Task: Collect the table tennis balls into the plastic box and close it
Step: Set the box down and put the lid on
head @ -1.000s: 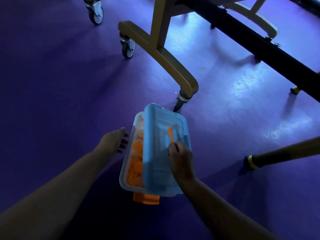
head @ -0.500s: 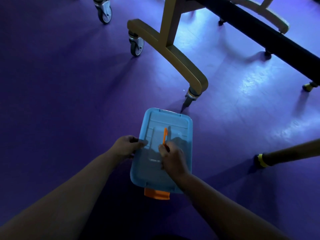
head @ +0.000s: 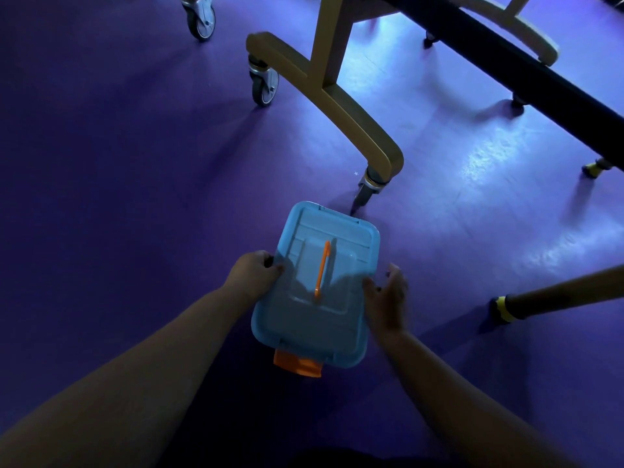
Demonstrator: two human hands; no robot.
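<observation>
The purple floor (head: pixel 118 163) is dim on the left and glossy on the right, where pale light pools in bright patches. The plastic box (head: pixel 304 329) sits on that floor, its far end near the caster (head: pixel 366 189) at the tip of a gold-coloured curved leg (head: pixel 337 99). A blue lid (head: pixel 351 231) lies flat across the whole top of the box, so what is inside cannot be seen. A thin orange handle (head: pixel 322 268) runs along the middle of the lid, and an orange latch (head: pixel 297 364) sticks out from under the near end. The left hand (head: pixel 253 275) grasps the lid's left edge, fingers curled over the rim. The right hand (head: pixel 385 298) is beside the lid's right edge with its fingers released and spread; it is slightly blurred, and whether it touches the rim I cannot tell. Farther off, the gold leg rises into an upright post, with a second caster (head: pixel 265 84) under its far tip and another wheel (head: pixel 201 16) well apart near the top left. A long dark bar (head: pixel 523 72) crosses the upper right corner on a slant. Low on the right, a brown pole (head: pixel 557 295) comes in at a tilt, a yellow band (head: pixel 503 309) round its foot where it meets the floor.
</observation>
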